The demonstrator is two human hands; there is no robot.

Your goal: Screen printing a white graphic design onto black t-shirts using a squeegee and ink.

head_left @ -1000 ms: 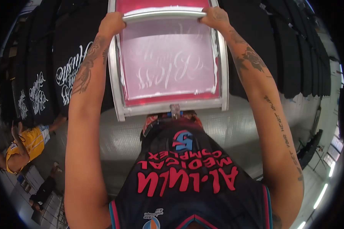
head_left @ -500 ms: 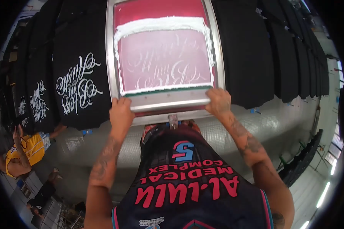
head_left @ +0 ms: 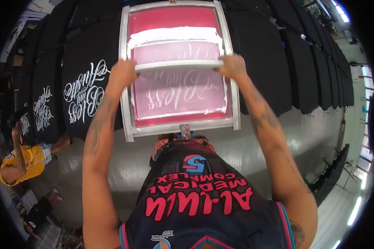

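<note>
A silver-edged printing screen [head_left: 235, 106] with pinkish-red mesh lies in front of me over black fabric. Across the mesh runs a pale bar-shaped squeegee [head_left: 178, 65]. My left hand [head_left: 124, 74] is wrapped round its left end, and my right hand [head_left: 233, 66] grips the right end. Beyond the squeegee, a thick band of white ink [head_left: 174, 35] stretches over the mesh. White script lettering shows through the pink area on both sides of the bar. Thin white ink residue lines the mesh's sides and near edge. The squeegee's blade is hidden under the bar.
Black shirts with white script prints [head_left: 85, 91] lie in a row at left. Plain black shirts [head_left: 257, 62] line the right. A metal bracket [head_left: 185, 131] sits at the screen's near edge. A person in a yellow top [head_left: 25, 165] is at far left, beside the row.
Both hands have pushed the squeegee away from me, from the near edge of the mesh to about its middle. The view has shifted slightly, showing the screen's whole outline.
</note>
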